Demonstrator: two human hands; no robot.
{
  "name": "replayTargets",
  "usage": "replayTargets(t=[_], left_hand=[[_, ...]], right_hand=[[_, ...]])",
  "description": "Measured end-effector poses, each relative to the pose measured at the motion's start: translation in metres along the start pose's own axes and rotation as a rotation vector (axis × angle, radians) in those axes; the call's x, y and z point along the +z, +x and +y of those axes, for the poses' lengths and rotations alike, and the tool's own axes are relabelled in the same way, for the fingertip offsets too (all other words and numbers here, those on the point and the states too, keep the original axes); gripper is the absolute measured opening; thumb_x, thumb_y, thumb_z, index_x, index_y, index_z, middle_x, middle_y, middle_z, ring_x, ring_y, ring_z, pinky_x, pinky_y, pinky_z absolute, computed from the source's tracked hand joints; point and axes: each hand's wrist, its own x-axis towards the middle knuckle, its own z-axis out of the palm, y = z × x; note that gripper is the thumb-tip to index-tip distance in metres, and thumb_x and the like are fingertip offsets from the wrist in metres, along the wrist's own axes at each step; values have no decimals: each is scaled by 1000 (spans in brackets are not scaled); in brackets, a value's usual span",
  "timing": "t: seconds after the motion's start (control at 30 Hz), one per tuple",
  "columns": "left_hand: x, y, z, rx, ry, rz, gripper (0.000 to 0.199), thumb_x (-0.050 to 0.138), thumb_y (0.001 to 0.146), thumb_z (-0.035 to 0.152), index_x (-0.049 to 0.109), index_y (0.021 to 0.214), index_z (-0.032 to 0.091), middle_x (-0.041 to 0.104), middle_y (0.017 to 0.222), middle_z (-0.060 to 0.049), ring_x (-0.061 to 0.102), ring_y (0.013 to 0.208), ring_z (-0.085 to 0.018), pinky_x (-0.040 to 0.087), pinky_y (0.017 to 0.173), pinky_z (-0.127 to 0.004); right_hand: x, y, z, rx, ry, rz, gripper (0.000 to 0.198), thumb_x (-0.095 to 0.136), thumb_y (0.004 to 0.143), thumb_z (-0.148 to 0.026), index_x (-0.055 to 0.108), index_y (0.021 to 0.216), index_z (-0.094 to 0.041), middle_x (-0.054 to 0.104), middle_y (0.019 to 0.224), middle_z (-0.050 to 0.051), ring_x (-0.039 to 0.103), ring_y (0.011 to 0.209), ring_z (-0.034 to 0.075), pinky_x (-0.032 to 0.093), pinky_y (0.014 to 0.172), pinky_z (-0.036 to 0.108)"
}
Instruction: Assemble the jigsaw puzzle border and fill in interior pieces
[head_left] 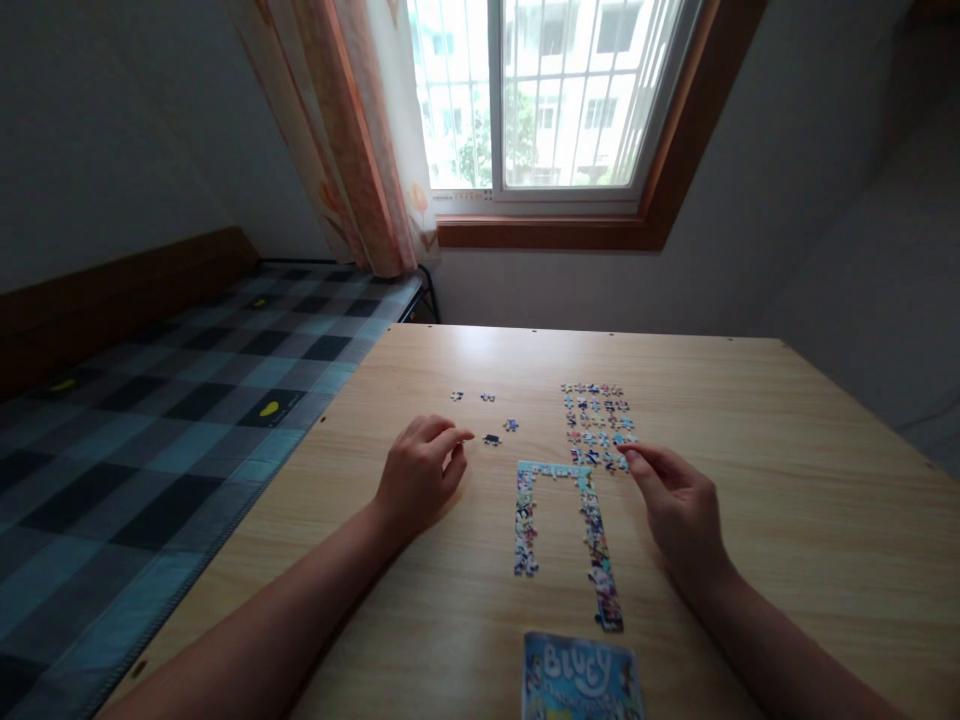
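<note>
Four small, dark-and-pale loose jigsaw pieces (492, 439) are sitting out on the left of my feed, on a big pale wood-grain desk (787, 480). My left hand (422, 468) is right by them, fingers curled, with the index fingertip just beside the darkest one. Can't tell from here whether that grip has anything in it, the gap between thumb and finger is too tiny to read.

Over on the other side I've got my right hand (681, 500) at the near right corner of a multicoloured block of separate puzzle pieces (596, 421), laid out in rough rows. Thumb and index tips are close together there, but I can't tell if that grip is pinching a piece or just hovering by one.

Between my hands is a partly joined, colourful puzzle border (525, 515): a pale blue top strip and two sides, open toward me, with the right side running longer than the left. Just below its right leg is a flat blue rectangular cover (581, 682) with "BLUEY" in white letters, cut off by the bottom edge of my view.
</note>
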Motion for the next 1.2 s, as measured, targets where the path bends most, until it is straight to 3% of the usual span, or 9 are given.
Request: replayTargets(t=[0.2, 0.4, 0.5, 0.77, 0.83, 0.93, 1.07, 1.2], left_hand=[[6, 26, -1, -70, 123, -71, 21, 61, 89, 22, 75, 105, 20, 70, 101, -9, 61, 97, -27, 50, 89, -43], [-1, 86, -27, -350, 288, -204, 23, 62, 87, 25, 79, 103, 23, 71, 109, -9, 60, 107, -30, 48, 93, -45], [2, 103, -36, -406, 278, -285, 22, 65, 83, 26, 80, 99, 27, 72, 110, -8, 60, 109, -31, 49, 92, -43], [-1, 98, -81, -331, 254, -44, 23, 64, 78, 20, 82, 91, 27, 75, 95, -9, 63, 88, -27, 50, 85, -41], [-4, 97, -84, -303, 263, -37, 21, 65, 79, 22, 81, 91, 26, 75, 94, -8, 63, 87, -26, 49, 85, -40], [-1, 95, -69, -281, 213, -160, 17, 67, 81, 26, 81, 92, 26, 76, 96, -8, 64, 91, -27, 49, 85, -39], [18, 89, -26, -236, 111, -386, 14, 70, 83, 27, 80, 93, 26, 75, 103, -8, 64, 98, -30, 49, 86, -41], [34, 81, 7, -165, 73, -434, 15, 72, 83, 25, 79, 96, 24, 75, 107, -10, 63, 102, -30, 47, 89, -42]], right_hand=[[1, 0, 1, 2, 21, -4, 26, 70, 83, -43, 79, 93, -20, 77, 98, 9, 67, 91, 26, 49, 81, 41], [1, 3, 5, 19, 19, 0, 28, 70, 83, -44, 79, 93, -20, 77, 99, 9, 67, 93, 27, 49, 82, 40], [1, 4, 7, 37, 17, 6, 30, 71, 82, -45, 79, 94, -19, 77, 100, 10, 67, 93, 27, 49, 81, 40], [0, 4, 10, 33, 0, 0, 28, 71, 83, -46, 79, 93, -20, 77, 98, 9, 68, 92, 27, 50, 78, 39], [0, 4, 9, 36, 1, -1, 28, 71, 83, -45, 79, 92, -20, 77, 97, 9, 68, 92, 28, 50, 79, 40], [0, 3, 8, 41, 0, 1, 28, 71, 83, -46, 79, 93, -21, 76, 99, 9, 67, 93, 28, 49, 80, 40], [-1, 4, 7, 36, -4, 0, 28, 71, 83, -46, 78, 93, -21, 76, 100, 9, 66, 94, 28, 49, 81, 41], [-1, 6, 5, 3, -8, -5, 26, 69, 84, -44, 78, 91, -20, 76, 95, 9, 66, 90, 26, 49, 82, 40]])
